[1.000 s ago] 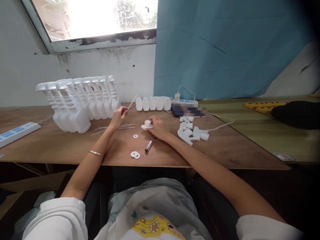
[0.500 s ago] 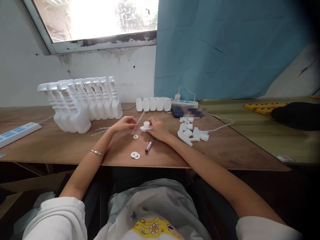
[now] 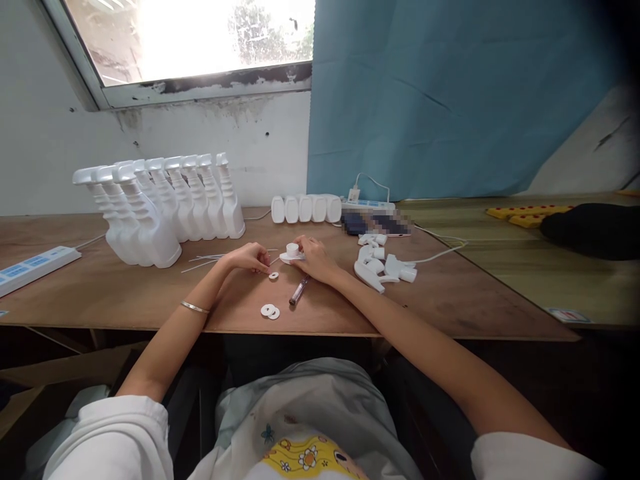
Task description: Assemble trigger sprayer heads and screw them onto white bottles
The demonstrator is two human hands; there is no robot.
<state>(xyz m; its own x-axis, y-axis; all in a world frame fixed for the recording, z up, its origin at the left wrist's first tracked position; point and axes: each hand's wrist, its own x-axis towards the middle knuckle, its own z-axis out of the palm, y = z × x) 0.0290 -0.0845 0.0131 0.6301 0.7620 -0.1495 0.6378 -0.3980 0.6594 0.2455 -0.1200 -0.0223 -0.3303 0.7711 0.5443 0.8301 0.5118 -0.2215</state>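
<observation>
My right hand [image 3: 316, 259] is closed around a white spray trigger head [image 3: 292, 251], its round collar facing up. To its left, my left hand [image 3: 253, 257] reaches down with fingertips pinched at the edge of a small white ring washer [image 3: 273, 275], which looks slightly tilted. Part of a thin tube shows between the two hands; whether either hand touches it I cannot tell. Closer to the table edge lie overlapping white washers [image 3: 270, 311]. A pen [image 3: 299, 291] rests below my right hand.
White spray bottles [image 3: 165, 213] stand in rows at the left, with thin white tubes [image 3: 200, 263] beside them. More bottles [image 3: 306, 209] lie at the back. Several trigger heads [image 3: 383, 267] are piled at the right. A power strip [image 3: 40, 265] sits far left; a phone [image 3: 393, 225] lies behind.
My left hand has come down from the thin tube to the single washer, its fingers curling in. The blurred tube no longer slants up behind it. My right hand stays on the trigger head.
</observation>
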